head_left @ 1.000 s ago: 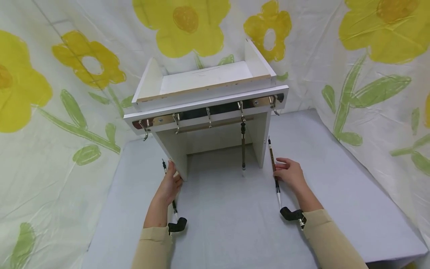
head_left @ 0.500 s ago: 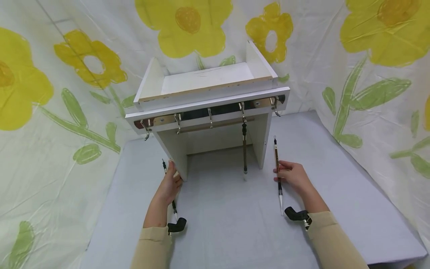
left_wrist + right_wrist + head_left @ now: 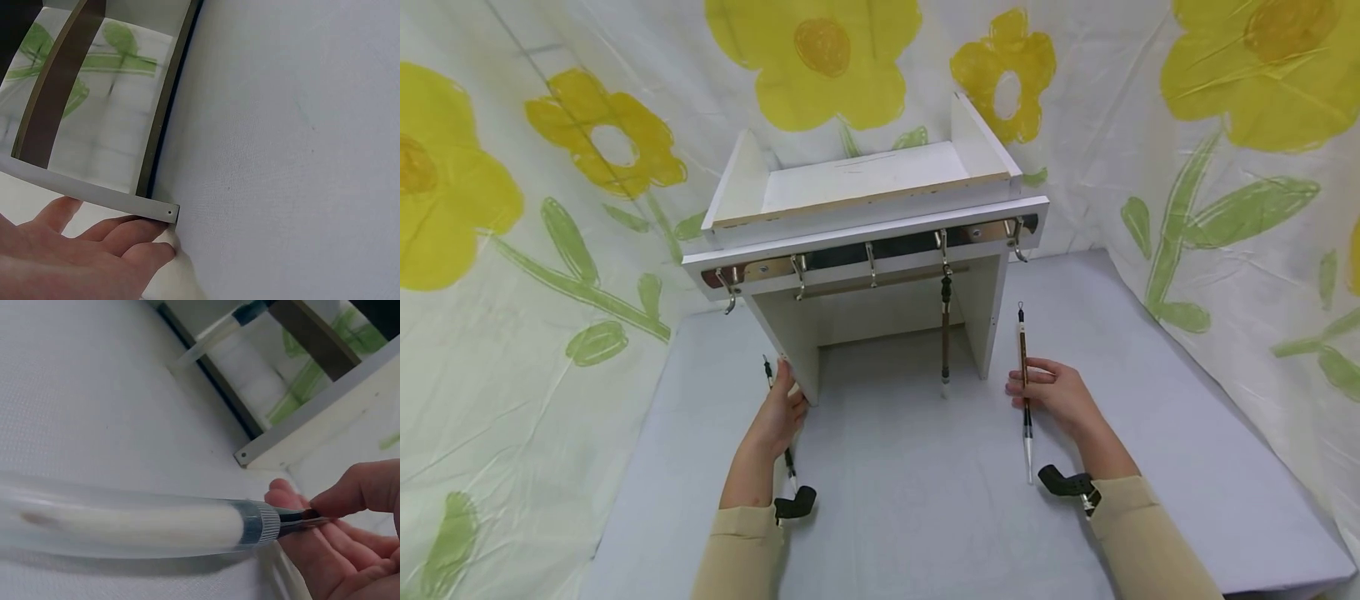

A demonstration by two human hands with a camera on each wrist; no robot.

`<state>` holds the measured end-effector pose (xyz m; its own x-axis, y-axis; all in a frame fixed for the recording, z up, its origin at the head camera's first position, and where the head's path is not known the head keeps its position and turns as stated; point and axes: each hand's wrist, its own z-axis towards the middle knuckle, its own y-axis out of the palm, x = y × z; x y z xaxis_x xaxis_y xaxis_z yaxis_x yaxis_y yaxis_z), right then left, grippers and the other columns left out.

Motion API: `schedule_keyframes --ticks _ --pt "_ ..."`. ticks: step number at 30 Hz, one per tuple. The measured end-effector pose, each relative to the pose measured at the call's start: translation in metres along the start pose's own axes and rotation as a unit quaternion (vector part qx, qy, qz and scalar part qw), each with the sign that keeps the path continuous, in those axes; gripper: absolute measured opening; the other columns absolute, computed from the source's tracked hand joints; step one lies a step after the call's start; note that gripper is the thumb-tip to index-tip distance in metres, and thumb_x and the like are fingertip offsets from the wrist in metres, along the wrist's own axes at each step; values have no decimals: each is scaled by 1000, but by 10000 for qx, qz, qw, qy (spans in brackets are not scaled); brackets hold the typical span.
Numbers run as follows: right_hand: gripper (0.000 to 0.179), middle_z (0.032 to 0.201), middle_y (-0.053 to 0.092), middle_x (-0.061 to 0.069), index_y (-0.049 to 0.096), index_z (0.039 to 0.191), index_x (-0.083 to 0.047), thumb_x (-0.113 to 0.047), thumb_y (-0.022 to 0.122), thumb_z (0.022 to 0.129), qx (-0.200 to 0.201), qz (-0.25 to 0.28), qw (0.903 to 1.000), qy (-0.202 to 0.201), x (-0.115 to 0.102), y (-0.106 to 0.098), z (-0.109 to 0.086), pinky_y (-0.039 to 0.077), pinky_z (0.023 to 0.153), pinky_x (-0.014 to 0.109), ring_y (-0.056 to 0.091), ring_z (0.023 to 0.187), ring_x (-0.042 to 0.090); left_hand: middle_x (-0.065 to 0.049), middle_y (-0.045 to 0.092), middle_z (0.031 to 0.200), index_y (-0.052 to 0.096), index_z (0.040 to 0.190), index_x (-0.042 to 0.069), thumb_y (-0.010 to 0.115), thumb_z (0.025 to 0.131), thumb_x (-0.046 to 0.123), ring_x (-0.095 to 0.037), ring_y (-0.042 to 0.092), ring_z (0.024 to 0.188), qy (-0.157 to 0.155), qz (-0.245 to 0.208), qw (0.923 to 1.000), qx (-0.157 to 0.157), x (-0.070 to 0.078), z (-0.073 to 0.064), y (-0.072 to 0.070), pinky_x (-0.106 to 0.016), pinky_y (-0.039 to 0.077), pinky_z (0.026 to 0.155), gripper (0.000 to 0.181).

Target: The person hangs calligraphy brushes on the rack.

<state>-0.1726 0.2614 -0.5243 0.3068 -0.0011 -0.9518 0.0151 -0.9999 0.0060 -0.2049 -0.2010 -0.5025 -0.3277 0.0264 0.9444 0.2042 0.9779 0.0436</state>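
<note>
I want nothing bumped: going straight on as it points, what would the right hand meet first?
Probably the shelf's right side panel; depth is unclear, so the right hand, holding a brush, might pass just in front.

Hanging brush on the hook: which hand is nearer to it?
Right. The right hand, pinching another brush, is just right of the hanging brush; the left hand is farther off to its left, touching the left side panel.

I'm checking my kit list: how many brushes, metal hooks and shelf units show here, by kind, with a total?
Brushes: 3 (hanging brush, brush in the right hand, brush partly behind the left hand)
Metal hooks: 5
White shelf unit: 1
Total: 9
</note>
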Motion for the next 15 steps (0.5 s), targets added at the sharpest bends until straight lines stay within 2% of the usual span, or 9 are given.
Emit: schedule_keyframes --ticks 6,15 --pt "66 131 65 23 31 155 0 -6 65 98 222 171 9996 10 2 1 1 61 82 36 76 97 18 -26 4 167 -3 163 28 21 94 81 -42 9 155 -31 -31 10000 -29 0 -1 0 -54 6 125 91" --pt "64 138 59 27 30 157 -1 -4 61 100 241 162 9991 -295 4 -1 3 59 86 36 75 102 18 -25 5 167 -2 163 29 22 92 82 -42 9 155 -48 -41 10000 7 0 0 0 -53 6 125 92"
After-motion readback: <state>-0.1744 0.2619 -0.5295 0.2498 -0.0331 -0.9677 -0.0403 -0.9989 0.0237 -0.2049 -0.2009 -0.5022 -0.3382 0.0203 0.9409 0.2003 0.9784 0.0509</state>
